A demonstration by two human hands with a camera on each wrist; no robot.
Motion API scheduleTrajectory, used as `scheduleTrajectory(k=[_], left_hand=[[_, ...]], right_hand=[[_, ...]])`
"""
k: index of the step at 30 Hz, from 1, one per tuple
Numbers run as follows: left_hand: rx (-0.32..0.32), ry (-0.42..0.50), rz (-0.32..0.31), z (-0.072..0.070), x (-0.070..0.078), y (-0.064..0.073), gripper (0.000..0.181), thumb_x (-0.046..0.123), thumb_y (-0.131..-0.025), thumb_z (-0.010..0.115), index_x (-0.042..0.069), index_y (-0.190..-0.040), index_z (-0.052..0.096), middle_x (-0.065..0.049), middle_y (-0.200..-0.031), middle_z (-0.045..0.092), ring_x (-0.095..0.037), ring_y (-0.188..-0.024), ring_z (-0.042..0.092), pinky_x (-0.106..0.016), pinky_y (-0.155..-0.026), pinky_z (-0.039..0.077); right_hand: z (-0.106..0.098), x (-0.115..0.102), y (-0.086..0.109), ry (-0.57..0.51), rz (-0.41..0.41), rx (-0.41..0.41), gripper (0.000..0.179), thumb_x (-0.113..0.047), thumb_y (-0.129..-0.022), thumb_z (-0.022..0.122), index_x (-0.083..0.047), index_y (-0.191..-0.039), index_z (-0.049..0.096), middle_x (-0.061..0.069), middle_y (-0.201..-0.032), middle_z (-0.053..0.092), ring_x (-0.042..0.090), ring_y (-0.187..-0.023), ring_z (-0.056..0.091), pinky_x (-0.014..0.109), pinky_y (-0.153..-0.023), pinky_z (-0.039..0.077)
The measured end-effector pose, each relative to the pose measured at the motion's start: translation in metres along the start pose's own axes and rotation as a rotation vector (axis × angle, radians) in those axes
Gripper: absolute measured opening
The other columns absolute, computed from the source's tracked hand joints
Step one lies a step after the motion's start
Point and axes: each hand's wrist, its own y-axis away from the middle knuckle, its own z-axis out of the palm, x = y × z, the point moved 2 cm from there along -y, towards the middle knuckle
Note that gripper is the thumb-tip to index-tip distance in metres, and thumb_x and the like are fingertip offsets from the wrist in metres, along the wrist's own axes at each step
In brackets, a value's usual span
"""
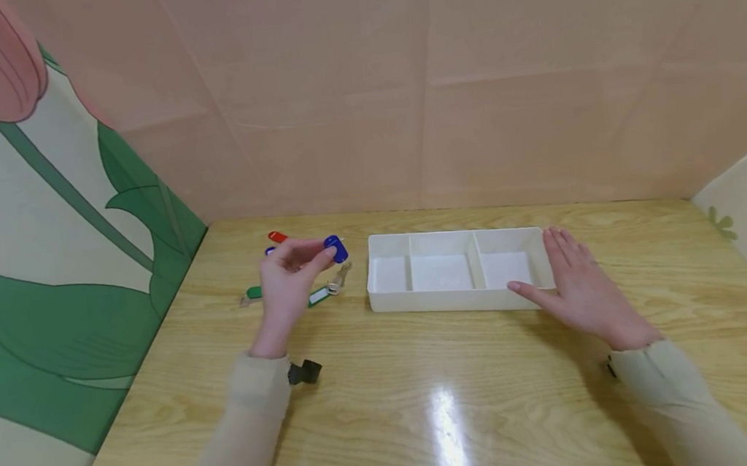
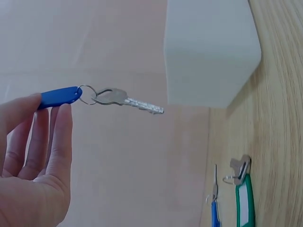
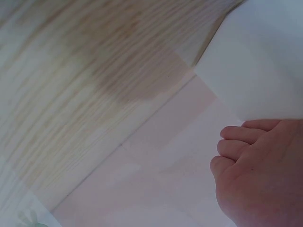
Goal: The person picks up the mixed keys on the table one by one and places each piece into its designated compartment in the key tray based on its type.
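My left hand [image 1: 285, 284] pinches a blue key tag [image 1: 336, 249] between thumb and fingers, raised above the table. From the tag's ring hangs a silver key [image 2: 111, 96], pointing toward the box in the left wrist view. To the right stands a white box [image 1: 445, 300] with three compartments and nothing visible inside them. Against the box's right end rests my right hand [image 1: 578, 283], fingers extended, thumb over the front rim. Under and beside the left hand lie a green-framed tag [image 1: 318, 296] with a key, another green tag [image 1: 254, 292] and a red tag [image 1: 278, 237].
Another blue tag [image 1: 270, 250] lies behind the left hand, mostly hidden. The wooden table [image 1: 374, 408] meets a pinkish wall covering [image 1: 430, 111] at the back and a flower-patterned panel [image 1: 32, 326] at the left. A black wrist mount [image 1: 305, 372] sticks out at the left cuff.
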Motion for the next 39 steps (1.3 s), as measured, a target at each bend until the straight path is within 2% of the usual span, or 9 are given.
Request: scheduleTrajectory(k=[10, 16, 24, 39], left_hand=[[-0.029, 0.036, 0.006, 0.014, 0.004, 0.004, 0.020, 0.011, -0.089, 0.081, 0.003, -0.105, 0.073, -0.010, -0.101, 0.071, -0.027, -0.089, 0.069, -0.032, -0.076, 0.061], [-0.034, 0.066, 0.019, 0.024, 0.006, 0.006, 0.020, 0.007, -0.088, 0.082, -0.001, -0.103, 0.073, -0.011, -0.099, 0.072, -0.027, -0.088, 0.071, -0.031, -0.073, 0.061], [-0.079, 0.071, 0.017, 0.043, 0.010, 0.009, 0.020, 0.010, -0.088, 0.082, 0.000, -0.104, 0.074, -0.008, -0.098, 0.073, -0.025, -0.089, 0.069, -0.033, -0.077, 0.061], [-0.154, 0.093, 0.069, 0.068, 0.019, 0.010, 0.015, 0.005, -0.089, 0.080, -0.002, -0.101, 0.074, -0.008, -0.099, 0.073, -0.025, -0.090, 0.069, -0.037, -0.079, 0.061]], right_hand=[[0.002, 0.001, 0.001, 0.001, -0.004, 0.001, 0.108, -0.056, -0.095, 0.063, 0.012, -0.157, 0.007, 0.035, -0.162, 0.008, 0.044, -0.151, 0.001, 0.051, -0.122, -0.005], [0.003, 0.001, 0.001, 0.003, -0.016, 0.014, 0.106, -0.056, -0.096, 0.063, 0.012, -0.156, 0.008, 0.036, -0.161, 0.010, 0.043, -0.152, -0.001, 0.053, -0.121, -0.004], [0.001, 0.002, 0.002, 0.007, -0.017, 0.020, 0.106, -0.056, -0.097, 0.062, 0.012, -0.157, 0.007, 0.036, -0.161, 0.010, 0.043, -0.152, -0.001, 0.055, -0.121, -0.003], [-0.001, -0.002, 0.001, -0.004, -0.021, 0.012, 0.106, -0.056, -0.096, 0.062, 0.011, -0.157, 0.006, 0.035, -0.162, 0.008, 0.042, -0.152, -0.002, 0.054, -0.121, -0.004]])
